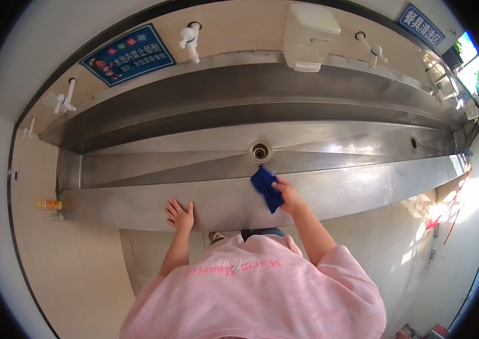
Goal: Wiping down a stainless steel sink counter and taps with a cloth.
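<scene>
In my right hand (pixel 291 196) is a folded dark blue cloth (pixel 267 186), gripped at its right side. The cloth is over the front ledge of a long stainless steel trough sink (pixel 349 180); whether it touches the metal I cannot tell. My left hand (pixel 181 215) lies with fingers spread on the same front ledge, nearer its edge, and holds nothing. Beyond the cloth a round drain (pixel 260 151) sits in the trough floor.
White taps (pixel 190 41) and a white dispenser (pixel 310 38) are mounted on the tiled back wall. A blue sign (pixel 128 55) with writing hangs there. A yellow bottle (pixel 51 205) stands at the ledge's left end. Another drain (pixel 414 143) lies farther right.
</scene>
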Motion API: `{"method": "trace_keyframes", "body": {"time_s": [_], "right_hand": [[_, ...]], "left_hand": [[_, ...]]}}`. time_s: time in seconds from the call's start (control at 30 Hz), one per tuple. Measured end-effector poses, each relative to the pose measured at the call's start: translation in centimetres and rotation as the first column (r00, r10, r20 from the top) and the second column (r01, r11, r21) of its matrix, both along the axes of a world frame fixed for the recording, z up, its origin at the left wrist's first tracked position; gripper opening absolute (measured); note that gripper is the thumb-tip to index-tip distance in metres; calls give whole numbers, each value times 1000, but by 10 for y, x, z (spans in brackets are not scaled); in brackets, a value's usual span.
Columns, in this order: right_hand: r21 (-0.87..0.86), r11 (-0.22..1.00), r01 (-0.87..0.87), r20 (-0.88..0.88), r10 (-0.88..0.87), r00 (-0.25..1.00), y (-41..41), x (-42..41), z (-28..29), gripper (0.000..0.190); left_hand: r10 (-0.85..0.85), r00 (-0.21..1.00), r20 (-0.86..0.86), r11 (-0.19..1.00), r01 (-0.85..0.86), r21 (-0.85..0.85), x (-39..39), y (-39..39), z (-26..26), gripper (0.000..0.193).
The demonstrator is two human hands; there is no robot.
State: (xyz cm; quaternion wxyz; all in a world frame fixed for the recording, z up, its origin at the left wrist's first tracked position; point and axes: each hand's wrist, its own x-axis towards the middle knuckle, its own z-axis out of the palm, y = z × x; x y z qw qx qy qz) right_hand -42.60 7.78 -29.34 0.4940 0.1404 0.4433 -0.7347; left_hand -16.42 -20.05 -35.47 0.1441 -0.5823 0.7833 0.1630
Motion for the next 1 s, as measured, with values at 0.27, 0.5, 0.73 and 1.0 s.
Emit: {"method": "trace_keyframes", "body": {"time_s": [0.27, 0.5, 0.73, 1.0], "right_hand": [[-298, 763, 573, -428, -644, 635, 29, -244, 71, 25], [-161, 624, 764, -795, -541, 274, 13, -410, 110, 26], [-88, 403, 911, -913, 333, -236, -72, -407, 29, 45], [40, 805, 592, -941, 230, -249, -174, -262, 46, 56]], "left_hand": [[115, 993, 38, 990, -118, 77, -21, -8, 3, 103], [118, 982, 148, 960, -151, 237, -21, -8, 13, 121], [127, 967, 222, 947, -185, 264, -34, -11, 10, 127], [118, 974, 195, 951, -167, 260, -36, -10, 7, 126]]}}
